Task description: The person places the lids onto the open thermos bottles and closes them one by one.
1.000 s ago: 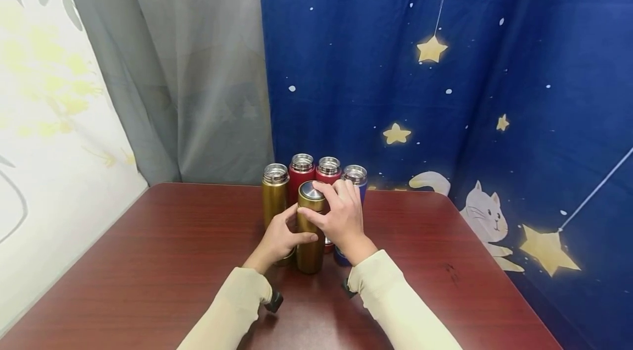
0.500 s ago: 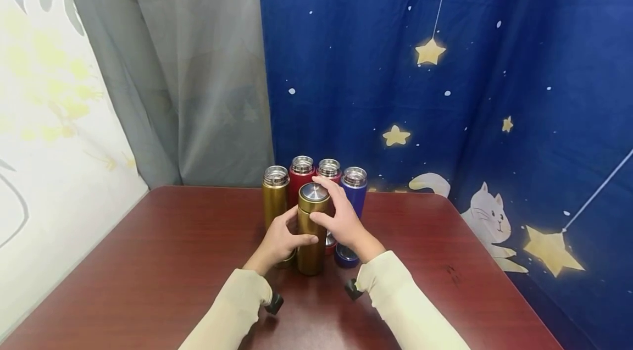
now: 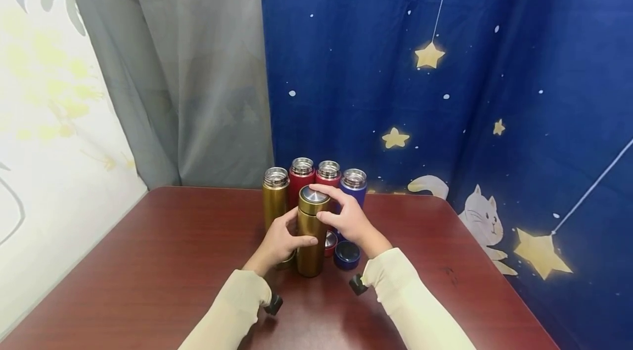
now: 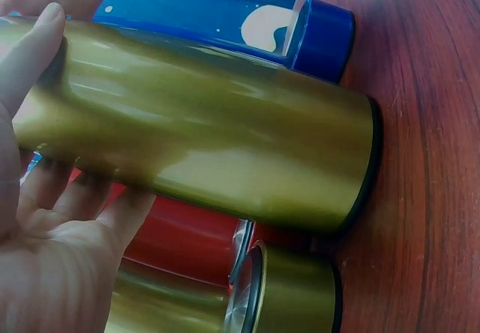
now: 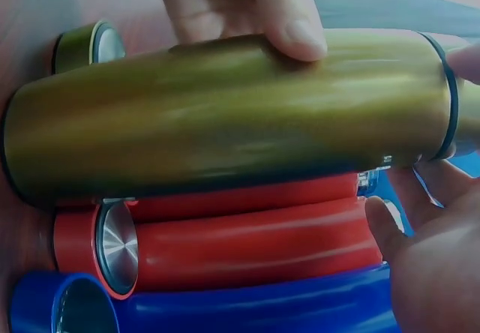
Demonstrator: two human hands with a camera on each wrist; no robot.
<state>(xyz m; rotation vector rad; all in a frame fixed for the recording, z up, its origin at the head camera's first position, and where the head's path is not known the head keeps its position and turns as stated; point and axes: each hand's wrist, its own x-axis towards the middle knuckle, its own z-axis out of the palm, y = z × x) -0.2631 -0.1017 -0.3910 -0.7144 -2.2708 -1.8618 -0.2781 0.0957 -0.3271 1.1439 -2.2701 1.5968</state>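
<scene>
A gold bottle (image 3: 310, 255) gripped at side and top

We see the gold bottle upright on a dark red table (image 3: 148, 262), in front of a cluster of four others. The person's left hand (image 3: 278, 243) is wrapped around its body, thumb laid across the near side and fingers around the other. The right hand (image 3: 350, 222) is clasped on the silver-topped lid (image 3: 314, 196), thumb low against the near side and a finger reaching over the top; we find the lid sitting level on the bottle. Behind, with open silver mouths, stand a second gold bottle (image 3: 275, 199) at left, two red bottles (image 3: 301, 181) in the middle and a blue bottle (image 3: 354, 192) at right. Near their feet we spot a blue cap (image 3: 346, 255), a red cap (image 3: 329, 244) and, from the left wrist, a gold cap (image 4: 298, 292). Beyond the table hang a gray curtain (image 3: 222, 75) and a starry blue curtain (image 3: 346, 48).
</scene>
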